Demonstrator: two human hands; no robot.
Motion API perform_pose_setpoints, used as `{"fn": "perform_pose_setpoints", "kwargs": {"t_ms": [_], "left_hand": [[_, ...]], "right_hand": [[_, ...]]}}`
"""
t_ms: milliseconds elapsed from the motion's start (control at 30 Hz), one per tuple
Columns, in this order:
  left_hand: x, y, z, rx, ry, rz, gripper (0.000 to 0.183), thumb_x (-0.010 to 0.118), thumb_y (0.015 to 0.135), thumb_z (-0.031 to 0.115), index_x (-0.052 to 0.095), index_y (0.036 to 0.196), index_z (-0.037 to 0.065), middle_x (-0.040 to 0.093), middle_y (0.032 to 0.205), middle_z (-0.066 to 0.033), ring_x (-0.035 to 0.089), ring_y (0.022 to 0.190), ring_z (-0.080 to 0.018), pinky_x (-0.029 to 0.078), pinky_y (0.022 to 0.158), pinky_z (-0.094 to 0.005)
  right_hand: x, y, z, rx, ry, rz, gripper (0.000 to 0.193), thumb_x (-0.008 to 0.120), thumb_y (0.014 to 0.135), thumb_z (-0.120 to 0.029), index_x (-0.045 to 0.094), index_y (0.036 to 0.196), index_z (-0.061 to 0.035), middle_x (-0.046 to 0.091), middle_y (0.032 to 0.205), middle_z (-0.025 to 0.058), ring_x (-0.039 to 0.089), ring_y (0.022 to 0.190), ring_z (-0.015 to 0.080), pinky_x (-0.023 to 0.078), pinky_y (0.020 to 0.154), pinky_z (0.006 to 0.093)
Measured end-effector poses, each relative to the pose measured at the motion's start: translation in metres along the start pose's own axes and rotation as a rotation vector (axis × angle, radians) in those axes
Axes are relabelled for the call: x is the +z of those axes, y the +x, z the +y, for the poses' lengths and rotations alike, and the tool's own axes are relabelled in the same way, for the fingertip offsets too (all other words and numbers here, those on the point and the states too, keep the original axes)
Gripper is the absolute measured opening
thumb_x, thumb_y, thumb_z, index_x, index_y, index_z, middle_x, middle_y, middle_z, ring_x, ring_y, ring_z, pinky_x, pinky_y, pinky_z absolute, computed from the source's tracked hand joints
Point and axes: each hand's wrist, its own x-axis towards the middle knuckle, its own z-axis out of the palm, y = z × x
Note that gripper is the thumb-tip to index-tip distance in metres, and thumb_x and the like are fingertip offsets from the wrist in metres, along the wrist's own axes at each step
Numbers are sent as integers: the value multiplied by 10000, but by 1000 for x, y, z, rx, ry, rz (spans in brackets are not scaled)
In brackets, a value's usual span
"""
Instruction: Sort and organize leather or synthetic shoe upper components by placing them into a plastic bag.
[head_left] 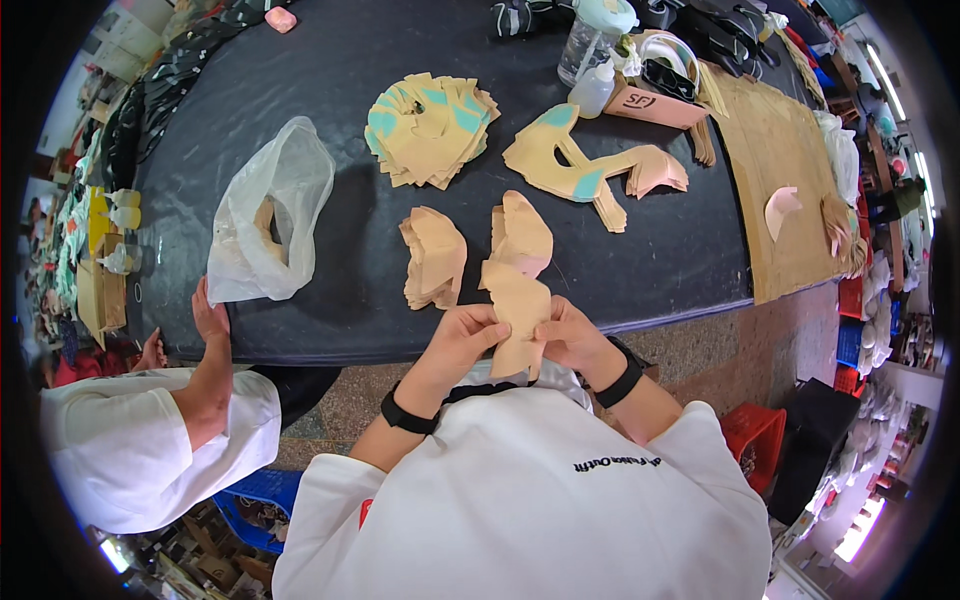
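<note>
Just past the near edge of the dark table, my left hand and my right hand pinch a curved tan cut piece between them, one on each side. It looks like thin sheet material; whether it is one layer or several I cannot tell. Its far end comes up against a stack of peach cut pieces. Left of that lies a similar stack of tan pieces. Farther back are a fanned round pile of tan pieces with teal patches and a branching pile of similar pieces, with pinkish pieces at its right.
A translucent plastic bag stands on the left, beside a co-worker's hand. At the back right are a small carton, a squeeze bottle and a clear jug. A brown board covers the table's right end.
</note>
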Motion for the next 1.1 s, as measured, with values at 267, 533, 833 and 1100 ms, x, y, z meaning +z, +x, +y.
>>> {"fn": "perform_pose_setpoints", "kwargs": {"t_ms": [267,533,833,1100], "left_hand": [[-16,19,-8,15,448,-53,171,514,902,65,602,1005,-39,620,890,-19,558,878,-88,438,799,-234],[-35,23,2,519,976,772,414,411,794,-89,475,1193,-1,564,1074,-162,547,1000,-279,412,890,-367],[-34,16,2,327,1253,853,487,488,738,-41,422,1219,-13,528,1143,-159,457,1111,-310,326,919,-411],[-35,7,6,347,1816,710,412,563,742,96,536,1152,59,561,1138,-72,469,1094,-210,282,887,-409]], "right_hand": [[-28,19,-37,38,-152,-50,325,622,817,-45,533,1123,19,632,954,86,621,860,148,499,771,282],[-25,55,-41,-752,-1581,631,346,649,761,-67,563,1093,-27,570,901,57,534,819,175,436,729,297],[21,131,12,-734,-1788,226,139,645,768,-125,649,867,-28,575,849,91,541,828,252,456,736,328],[14,113,-9,-542,-1033,386,106,658,771,-66,678,851,0,621,783,61,585,722,124,448,649,236]]}}
